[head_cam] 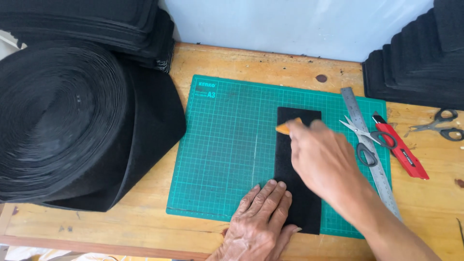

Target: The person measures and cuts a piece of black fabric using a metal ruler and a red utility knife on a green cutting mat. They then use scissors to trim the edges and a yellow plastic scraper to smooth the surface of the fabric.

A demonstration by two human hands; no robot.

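A narrow black felt strip lies lengthwise on the green cutting mat, which sits on the wooden desk. The mat's grid gives the strip straight lines to lie along, and the strip's long edges run roughly parallel to them. The left hand presses flat on the strip's near left part, fingers spread and extended, palm down; its grip is fully open and holds nothing, it only weighs the felt down so that it cannot slide on the mat. The right hand reaches over the strip's upper half with its grip closed around a small orange tool, of which only the tip shows past the fingers at the strip's left edge near the top; what kind of tool it is cannot be told.

To the right, laid within reach, a steel ruler runs diagonally off the mat's edge, with grey-handled scissors resting across it and a red utility knife just beside. A second pair of scissors lies farther right. A large roll of black felt stands on the left of the desk, and stacks of cut black pieces fill the far corners
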